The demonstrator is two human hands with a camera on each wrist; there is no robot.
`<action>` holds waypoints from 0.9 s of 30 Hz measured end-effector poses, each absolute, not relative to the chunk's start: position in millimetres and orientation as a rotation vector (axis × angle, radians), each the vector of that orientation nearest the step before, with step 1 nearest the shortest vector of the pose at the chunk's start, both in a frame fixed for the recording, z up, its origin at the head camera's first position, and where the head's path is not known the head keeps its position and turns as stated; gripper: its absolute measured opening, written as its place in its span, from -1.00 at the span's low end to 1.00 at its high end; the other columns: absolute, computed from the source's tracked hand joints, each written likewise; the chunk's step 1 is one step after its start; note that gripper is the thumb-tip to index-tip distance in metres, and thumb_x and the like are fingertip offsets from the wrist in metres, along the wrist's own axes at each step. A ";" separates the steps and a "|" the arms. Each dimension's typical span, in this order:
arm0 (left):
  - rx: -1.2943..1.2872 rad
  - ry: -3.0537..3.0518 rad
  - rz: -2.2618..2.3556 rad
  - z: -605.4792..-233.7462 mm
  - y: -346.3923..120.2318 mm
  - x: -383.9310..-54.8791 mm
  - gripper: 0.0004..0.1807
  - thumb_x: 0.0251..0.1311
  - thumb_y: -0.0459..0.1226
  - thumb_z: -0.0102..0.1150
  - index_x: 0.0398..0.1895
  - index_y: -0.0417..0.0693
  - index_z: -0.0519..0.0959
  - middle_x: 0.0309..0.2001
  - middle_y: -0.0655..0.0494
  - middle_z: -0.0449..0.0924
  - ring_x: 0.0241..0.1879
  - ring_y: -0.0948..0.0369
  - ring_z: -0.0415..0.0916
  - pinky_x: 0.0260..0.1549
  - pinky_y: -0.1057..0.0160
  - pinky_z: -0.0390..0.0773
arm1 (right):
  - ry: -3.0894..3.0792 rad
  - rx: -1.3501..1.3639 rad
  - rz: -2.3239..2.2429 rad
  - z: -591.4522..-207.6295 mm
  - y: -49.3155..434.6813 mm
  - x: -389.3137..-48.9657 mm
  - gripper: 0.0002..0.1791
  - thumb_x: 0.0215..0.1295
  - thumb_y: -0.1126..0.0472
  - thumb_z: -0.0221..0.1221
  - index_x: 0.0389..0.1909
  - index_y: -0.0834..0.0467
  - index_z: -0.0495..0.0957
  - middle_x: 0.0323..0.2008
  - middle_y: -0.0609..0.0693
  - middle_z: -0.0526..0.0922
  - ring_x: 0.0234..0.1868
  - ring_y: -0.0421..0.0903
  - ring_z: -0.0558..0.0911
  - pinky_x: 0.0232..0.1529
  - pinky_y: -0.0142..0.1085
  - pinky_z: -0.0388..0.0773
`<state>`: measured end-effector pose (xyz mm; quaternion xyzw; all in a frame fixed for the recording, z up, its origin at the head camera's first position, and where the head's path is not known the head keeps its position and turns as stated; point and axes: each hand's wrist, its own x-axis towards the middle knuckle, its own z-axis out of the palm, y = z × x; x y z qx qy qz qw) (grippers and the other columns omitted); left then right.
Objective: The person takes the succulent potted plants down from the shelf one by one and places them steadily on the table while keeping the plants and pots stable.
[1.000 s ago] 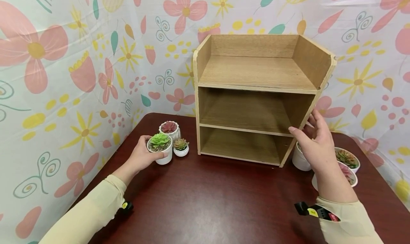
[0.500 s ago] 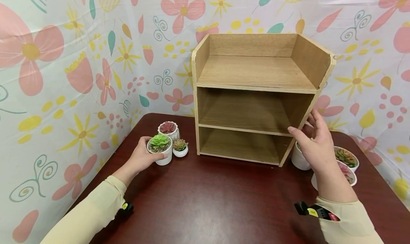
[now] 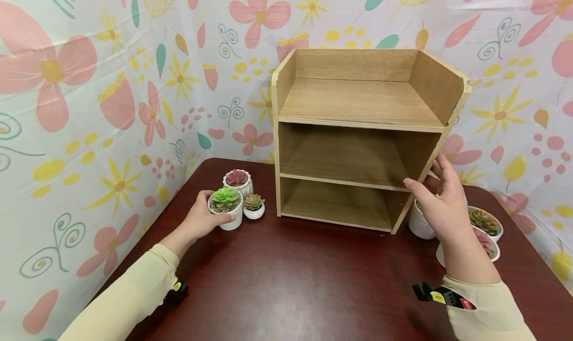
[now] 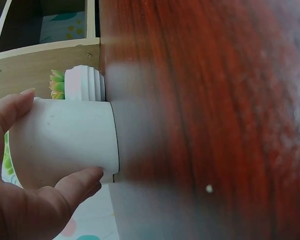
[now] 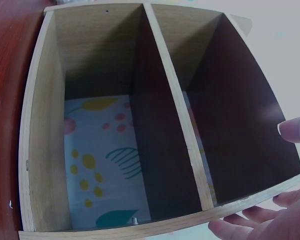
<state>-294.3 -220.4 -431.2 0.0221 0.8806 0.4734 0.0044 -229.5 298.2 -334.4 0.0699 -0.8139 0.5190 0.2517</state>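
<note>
My left hand (image 3: 203, 215) holds a white pot with a bright green succulent (image 3: 225, 197), thumb across its front and fingers round its far side. In the left wrist view the white pot (image 4: 65, 140) stands upright with its base at the tabletop. Close behind it are a dark red succulent in a patterned white pot (image 3: 237, 179) and a small succulent in a low white pot (image 3: 253, 207). My right hand (image 3: 445, 206) grips the right side panel of a wooden shelf (image 3: 358, 184), thumb at the front edge, fingers along the outside. In the right wrist view the thumb (image 5: 295, 131) overlaps the upper compartment.
The shelf has an open top tray and two bare compartments. Right of it, partly hidden by my right hand and forearm, stand a white pot (image 3: 421, 224), a red-green succulent (image 3: 485, 221) and a pink succulent (image 3: 484, 241). Floral cloth (image 3: 134, 82) hangs behind the dark red table (image 3: 304, 281).
</note>
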 end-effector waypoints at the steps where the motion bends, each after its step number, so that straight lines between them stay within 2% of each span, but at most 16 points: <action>1: 0.068 2.757 1.483 -431.5 -220.5 -294.4 0.13 0.00 -0.03 0.60 0.46 -0.22 0.05 0.35 -0.25 0.33 0.37 -0.08 0.32 0.37 -0.06 0.33 | -2.215 0.190 1.413 -334.7 298.5 -229.3 -0.13 0.40 0.25 0.25 0.63 -0.15 0.08 0.49 0.22 0.35 0.29 -0.30 0.54 -0.07 -0.69 0.51; 18: 0.069 2.750 1.489 -431.6 -219.2 -293.3 0.14 0.01 -0.04 0.59 0.47 -0.23 0.03 0.37 -0.26 0.32 0.38 -0.09 0.31 0.39 -0.08 0.32 | -2.165 0.235 1.492 -335.1 299.6 -230.4 -0.12 0.39 0.30 0.26 0.63 -0.12 0.09 0.49 0.22 0.33 0.25 -0.35 0.55 -0.06 -0.68 0.52; 27: 0.071 2.759 1.483 -433.5 -218.6 -292.9 0.14 0.02 -0.02 0.58 0.48 -0.24 0.02 0.38 -0.26 0.30 0.39 -0.08 0.30 0.38 -0.07 0.31 | -2.230 0.195 1.432 -334.1 301.1 -229.1 -0.11 0.42 0.23 0.25 0.64 -0.19 0.04 0.54 0.21 0.29 0.40 -0.09 0.51 -0.05 -0.70 0.49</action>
